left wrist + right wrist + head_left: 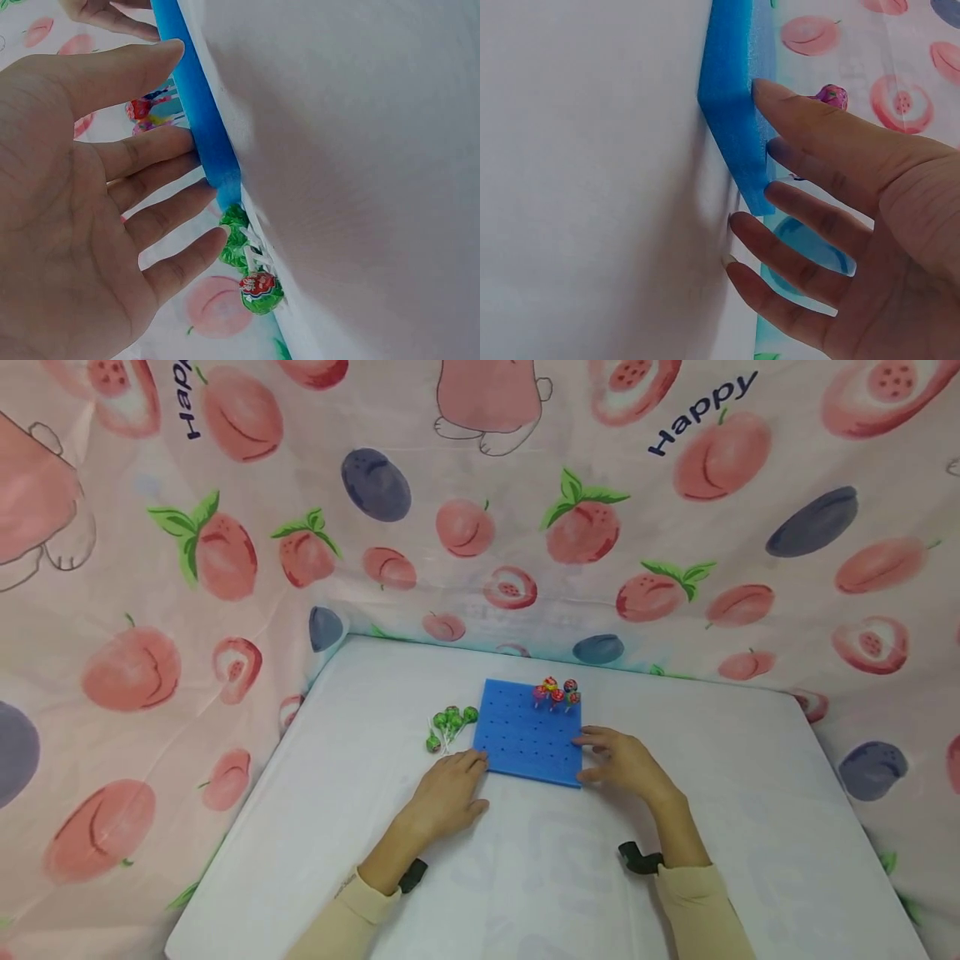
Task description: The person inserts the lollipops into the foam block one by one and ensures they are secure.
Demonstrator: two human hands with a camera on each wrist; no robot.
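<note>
A blue foam board (517, 735) with rows of small holes lies on the white table. Several lollipops (557, 695) in red, yellow and purple wrappers stand upright in its far right corner. My left hand (444, 797) touches the board's near left corner, its fingers fairly straight. At the right edge, my right hand (626, 766) has its fingertips against the board, and in the right wrist view its fingers (810, 210) are spread and hold nothing. Left of the board lies a loose bunch of green-wrapped lollipops (452, 720), close to my left fingers (172, 210) in the left wrist view.
The white table (750, 777) extends on both sides of the board. A cloth (517, 527) printed with peaches and other fruit hangs behind and along the sides. Dark wrist-worn devices (640, 858) sit under both forearms.
</note>
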